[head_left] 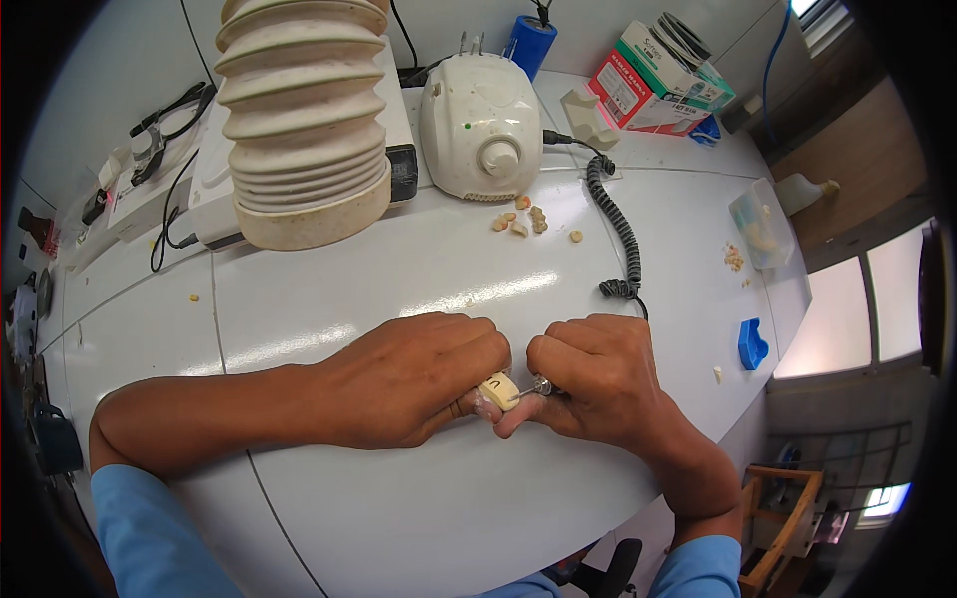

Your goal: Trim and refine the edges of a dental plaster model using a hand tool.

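The fingers (485, 351) of the left hand (399, 384) are curled closed, pinching a small pale block (497, 388) with a dark mark on it. The right hand (608, 379) is folded around a thin metal tool (541, 386), most of it hidden in the fist. The tool's tip points at the block's right side and seems to touch it, though contact is hard to confirm. Both hands are low over the white table (399, 518).

The pinch looks small and the tip very near the left thumb, so if the block turned or the tip skidded, skin could be nicked. Pushing too hard might chip the block's edge.

Beyond the right hand, a coiled black cord (630, 239) runs to a white control box (483, 130); a tug on it could jerk the tool, if they are joined. Loose pale pieces (519, 227) lie before that box, beside a wide ribbed hose (304, 130).
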The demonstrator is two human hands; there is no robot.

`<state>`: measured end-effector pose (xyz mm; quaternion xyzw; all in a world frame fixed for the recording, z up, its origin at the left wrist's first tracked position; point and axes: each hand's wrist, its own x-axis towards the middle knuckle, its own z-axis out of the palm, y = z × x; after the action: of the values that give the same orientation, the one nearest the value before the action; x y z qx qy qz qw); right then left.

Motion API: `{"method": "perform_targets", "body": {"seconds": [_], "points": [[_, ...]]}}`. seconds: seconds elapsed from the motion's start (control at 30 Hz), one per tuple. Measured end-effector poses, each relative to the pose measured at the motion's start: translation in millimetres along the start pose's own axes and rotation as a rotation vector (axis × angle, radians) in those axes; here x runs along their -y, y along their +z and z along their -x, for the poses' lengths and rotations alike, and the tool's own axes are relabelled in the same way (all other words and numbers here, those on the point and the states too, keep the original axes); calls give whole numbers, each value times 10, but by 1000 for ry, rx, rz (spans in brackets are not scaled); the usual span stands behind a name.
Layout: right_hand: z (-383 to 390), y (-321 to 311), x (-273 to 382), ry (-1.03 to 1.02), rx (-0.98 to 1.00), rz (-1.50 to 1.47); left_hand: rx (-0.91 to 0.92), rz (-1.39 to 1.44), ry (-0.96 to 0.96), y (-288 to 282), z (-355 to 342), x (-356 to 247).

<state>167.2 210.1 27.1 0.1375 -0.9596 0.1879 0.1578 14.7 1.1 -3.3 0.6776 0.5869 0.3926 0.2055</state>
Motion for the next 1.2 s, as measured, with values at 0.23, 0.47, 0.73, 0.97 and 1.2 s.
{"method": "perform_targets", "body": {"seconds": [0.23, 0.47, 0.73, 0.97, 1.2], "points": [[1, 19, -10, 8, -1, -1, -8, -30, 6, -2, -10, 5], [-9, 16, -20, -1, -7, 3, -9, -35, -1, 1, 4, -8], [-4, -2, -5, -36, -24, 15, -20, -29, 14, 17, 5, 0], [-10, -24, 3, -11, 9, 17, -22, -37, 18, 8, 1, -2], [-6, -6, -22, -27, 6, 18, -5, -27, 5, 7, -2, -4]]}}
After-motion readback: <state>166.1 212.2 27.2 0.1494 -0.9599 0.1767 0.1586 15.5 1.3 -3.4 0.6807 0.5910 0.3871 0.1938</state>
